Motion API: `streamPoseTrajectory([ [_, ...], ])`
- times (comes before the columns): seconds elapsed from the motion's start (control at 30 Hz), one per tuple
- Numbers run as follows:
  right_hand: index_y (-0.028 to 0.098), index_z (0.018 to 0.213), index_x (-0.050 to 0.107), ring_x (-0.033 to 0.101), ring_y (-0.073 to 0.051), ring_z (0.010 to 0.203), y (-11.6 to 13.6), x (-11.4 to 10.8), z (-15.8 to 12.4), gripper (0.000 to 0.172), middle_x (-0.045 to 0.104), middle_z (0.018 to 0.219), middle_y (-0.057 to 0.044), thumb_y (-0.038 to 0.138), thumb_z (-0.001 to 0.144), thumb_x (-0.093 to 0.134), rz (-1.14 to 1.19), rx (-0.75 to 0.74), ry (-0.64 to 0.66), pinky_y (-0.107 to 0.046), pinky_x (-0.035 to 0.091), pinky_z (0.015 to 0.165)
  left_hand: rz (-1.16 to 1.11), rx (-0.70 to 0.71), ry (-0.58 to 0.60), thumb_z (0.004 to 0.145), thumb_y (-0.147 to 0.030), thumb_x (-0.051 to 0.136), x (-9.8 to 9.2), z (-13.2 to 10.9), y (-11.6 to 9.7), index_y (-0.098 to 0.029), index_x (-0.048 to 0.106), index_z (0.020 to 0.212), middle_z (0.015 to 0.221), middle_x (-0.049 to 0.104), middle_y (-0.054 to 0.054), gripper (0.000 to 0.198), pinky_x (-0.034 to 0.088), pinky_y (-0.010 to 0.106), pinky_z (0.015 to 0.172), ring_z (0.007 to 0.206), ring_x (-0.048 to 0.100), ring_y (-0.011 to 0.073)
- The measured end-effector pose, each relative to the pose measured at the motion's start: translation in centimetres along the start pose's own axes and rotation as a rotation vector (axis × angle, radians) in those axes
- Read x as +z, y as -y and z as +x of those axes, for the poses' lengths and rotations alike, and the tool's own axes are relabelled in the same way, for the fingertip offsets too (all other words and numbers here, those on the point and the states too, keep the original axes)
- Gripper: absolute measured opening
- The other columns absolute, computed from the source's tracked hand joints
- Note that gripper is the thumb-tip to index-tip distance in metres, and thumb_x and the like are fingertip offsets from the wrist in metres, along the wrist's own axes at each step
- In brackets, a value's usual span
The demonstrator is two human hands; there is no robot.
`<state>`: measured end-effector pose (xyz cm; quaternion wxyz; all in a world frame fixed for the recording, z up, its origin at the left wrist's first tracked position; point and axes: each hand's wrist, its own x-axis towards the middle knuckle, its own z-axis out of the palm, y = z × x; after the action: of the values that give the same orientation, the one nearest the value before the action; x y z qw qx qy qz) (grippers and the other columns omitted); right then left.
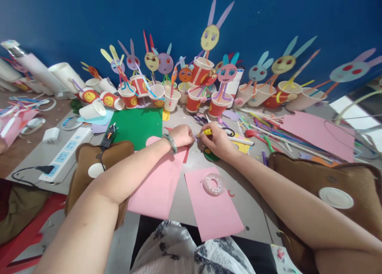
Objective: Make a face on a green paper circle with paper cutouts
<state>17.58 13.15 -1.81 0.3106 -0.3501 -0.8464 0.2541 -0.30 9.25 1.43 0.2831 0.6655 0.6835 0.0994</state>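
Note:
My left hand [182, 135] is curled into a loose fist over a pink paper sheet [158, 182], a green bangle on its wrist; what its fingers pinch is hidden. My right hand [216, 140] is closed around a yellow-handled tool [206, 132], likely scissors, its tip meeting the left fingers over a small purple scrap [196, 136]. A second pink sheet [215, 210] lies nearer me with a tape roll [213, 184] on it. Both forearms rest on brown cushions [322, 182].
Along the blue wall stands a row of paper cups with paper bunny faces [209, 37] on straws. A green sheet [140, 124], a glue gun [109, 135] and a power strip [67, 154] lie left. Loose straws [277, 136] and a large pink sheet [316, 132] lie right.

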Motion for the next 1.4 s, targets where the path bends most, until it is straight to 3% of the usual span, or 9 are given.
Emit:
streamPoseTrajectory([
  [0.13,0.024,0.094,0.051,0.062,-0.022,0.08,-0.2,-0.1,0.1,0.01,0.065,0.089,-0.006,0.032,0.089,0.054,0.016,-0.019,-0.048,-0.035,0.051,0.072,-0.004,-0.006,0.003,0.078,-0.025,0.062,-0.2,-0.2,-0.3,-0.014,0.073,0.073,0.06,0.064,0.003,0.016,0.036,0.025,0.058,0.06,0.054,0.014],
  [0.3,0.024,0.096,0.052,0.063,-0.023,0.086,-0.2,0.1,0.1,0.009,0.066,0.093,-0.008,0.03,0.089,0.053,0.0,-0.117,0.026,-0.037,0.05,0.078,-0.008,0.009,-0.003,0.08,-0.027,0.062,-0.1,-0.2,-0.2,-0.013,0.073,0.074,0.059,0.064,0.003,0.018,0.035,0.025,0.057,0.059,0.053,0.0136],
  [0.57,0.024,0.088,0.052,0.061,-0.02,0.075,-0.3,-0.3,0.0,0.009,0.065,0.086,-0.005,0.028,0.083,0.058,0.013,-0.026,-0.098,-0.032,0.05,0.069,-0.028,-0.008,0.0,0.078,-0.023,0.062,-0.1,-0.4,-0.3,-0.014,0.072,0.073,0.058,0.061,0.001,0.014,0.033,0.025,0.056,0.057,0.05,0.0126],
  [0.8,0.023,0.084,0.05,0.053,-0.015,0.057,1.0,-0.7,-0.1,0.009,0.061,0.073,-0.001,0.022,0.078,0.058,0.008,-0.067,0.087,-0.029,0.043,0.059,-0.03,0.0,-0.004,0.078,-0.024,0.062,-0.3,-0.4,-0.3,-0.014,0.072,0.074,0.06,0.063,0.003,0.014,0.035,0.025,0.057,0.059,0.052,0.0137],
  [0.93,0.023,0.079,0.049,0.052,-0.016,0.058,1.1,-0.9,-0.1,0.01,0.057,0.067,0.0,0.021,0.075,0.058,-0.029,-0.072,0.066,-0.03,0.042,0.06,-0.039,-0.006,0.003,0.077,-0.023,0.063,-0.3,-0.4,-0.3,-0.014,0.072,0.073,0.062,0.065,0.003,0.014,0.037,0.025,0.058,0.06,0.054,0.014],
  [1.07,0.023,0.083,0.05,0.056,-0.017,0.065,1.2,-0.8,-0.3,0.009,0.061,0.078,-0.003,0.023,0.077,0.057,-0.012,-0.09,0.043,-0.03,0.044,0.064,-0.038,-0.002,-0.006,0.078,-0.024,0.062,-0.2,-0.3,-0.3,-0.014,0.072,0.072,0.061,0.064,0.003,0.015,0.036,0.025,0.057,0.06,0.054,0.014],
  [1.3,0.023,0.082,0.049,0.051,-0.015,0.057,1.3,-1.5,0.0,0.009,0.056,0.063,0.002,0.021,0.078,0.056,-0.033,-0.063,0.135,-0.027,0.04,0.059,-0.058,0.017,-0.002,0.076,-0.023,0.063,0.1,-0.1,0.1,-0.014,0.071,0.07,0.061,0.064,0.003,0.013,0.036,0.024,0.057,0.059,0.055,0.0136],
  [1.4,0.023,0.083,0.051,0.052,-0.016,0.06,1.4,-2.0,0.0,0.008,0.06,0.069,0.0,0.021,0.079,0.057,-0.08,-0.087,0.137,-0.027,0.04,0.06,-0.051,0.025,-0.01,0.077,-0.024,0.062,0.2,0.0,0.3,-0.015,0.07,0.069,0.059,0.062,0.002,0.015,0.036,0.025,0.057,0.058,0.053,0.0135],
])
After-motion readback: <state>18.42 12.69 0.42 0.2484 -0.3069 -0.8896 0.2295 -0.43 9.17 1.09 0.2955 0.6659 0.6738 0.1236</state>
